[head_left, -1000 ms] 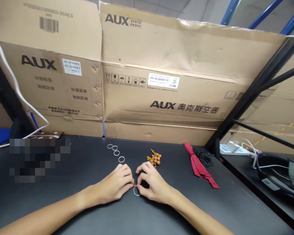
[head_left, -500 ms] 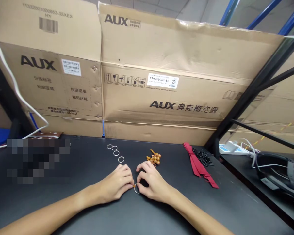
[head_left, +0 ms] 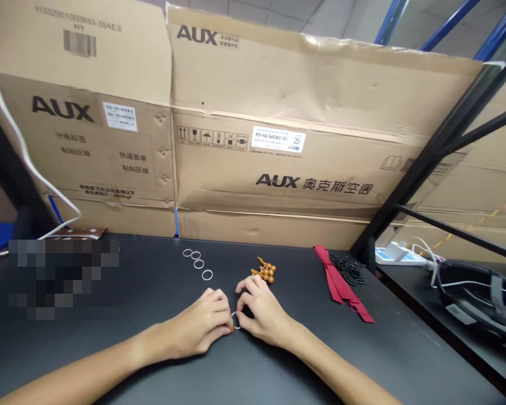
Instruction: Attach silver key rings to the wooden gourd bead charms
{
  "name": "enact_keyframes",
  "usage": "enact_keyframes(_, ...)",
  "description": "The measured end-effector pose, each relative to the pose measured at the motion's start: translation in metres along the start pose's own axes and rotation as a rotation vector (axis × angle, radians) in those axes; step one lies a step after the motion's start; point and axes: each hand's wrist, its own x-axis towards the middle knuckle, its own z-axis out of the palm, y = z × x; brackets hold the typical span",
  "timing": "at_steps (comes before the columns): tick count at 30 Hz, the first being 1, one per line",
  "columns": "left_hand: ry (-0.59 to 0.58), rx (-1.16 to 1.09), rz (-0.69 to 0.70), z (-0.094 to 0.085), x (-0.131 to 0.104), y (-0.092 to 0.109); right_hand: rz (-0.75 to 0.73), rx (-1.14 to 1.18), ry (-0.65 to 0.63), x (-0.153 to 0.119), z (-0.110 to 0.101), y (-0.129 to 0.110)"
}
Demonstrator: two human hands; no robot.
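Between my two hands, low over the black table (head_left: pixel 160 382), is a thin silver metal ring (head_left: pixel 237 327). My left hand (head_left: pixel 208 323) is closed, thumb and fingers pinching a small orange-brown cord end or bead at the ring's left side. On the other side my right hand (head_left: pixel 261 312) grips the ring's right edge between thumb and fingertips. Much of the ring and the brown piece is hidden by fingers. Just beyond my right hand lies a cluster of brown beaded pendants (head_left: pixel 267 273) with cords. Several matching silver rings (head_left: pixel 207 274) lie in a slanting row beyond my left hand.
Red ribbon strips (head_left: pixel 341 284) lie at the right, beside a pile of black cords or loops (head_left: pixel 348 270). Large cardboard boxes (head_left: pixel 278 214) wall off the back. A black metal frame (head_left: pixel 405 185) rises at right, with a black headset-like item (head_left: pixel 480 304) beyond it.
The brown piece at the ring's left has shifted slightly down toward me, and my left hand has moved a little with it. The ring has turned slightly between my fingers.
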Motion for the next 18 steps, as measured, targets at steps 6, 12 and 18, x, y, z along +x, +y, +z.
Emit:
enact_keyframes(6, 0.006, -0.047, -0.019, -0.003, 0.001, 0.006, 0.040, -0.018, 0.058, 0.000, 0.009, 0.003)
enact_keyframes(12, 0.070, -0.180, -0.148, -0.004, 0.002, -0.002, 0.030, 0.056, 0.223, 0.000, 0.013, 0.008)
enact_keyframes(18, 0.029, -0.093, -0.190, -0.005, 0.002, -0.018, -0.101, 0.103, 0.184, -0.003, -0.001, -0.005)
